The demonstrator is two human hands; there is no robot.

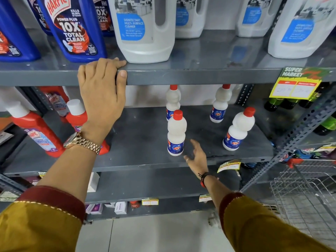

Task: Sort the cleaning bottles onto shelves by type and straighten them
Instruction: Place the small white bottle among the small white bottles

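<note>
Several small white bottles with red caps stand on the middle shelf (pixel 145 142). The nearest one (pixel 176 133) is upright near the front edge, and another (pixel 238 129) leans at the right. My right hand (pixel 197 156) is open just right of the nearest bottle, apart from it. My left hand (pixel 101 93) grips the front edge of the upper shelf (pixel 200 75). On that upper shelf stand blue toilet cleaner bottles (pixel 72 28) and white disinfectant jugs (pixel 145 30). Red cleaner bottles (pixel 36 130) stand at the middle shelf's left.
A wire shopping basket (pixel 305 193) sits low at the right. A yellow price tag (pixel 298 84) hangs from the upper shelf's right end. Green bottles (pixel 327 124) fill the neighbouring rack. Small boxes (pixel 120 207) lie on the bottom shelf above the tiled floor.
</note>
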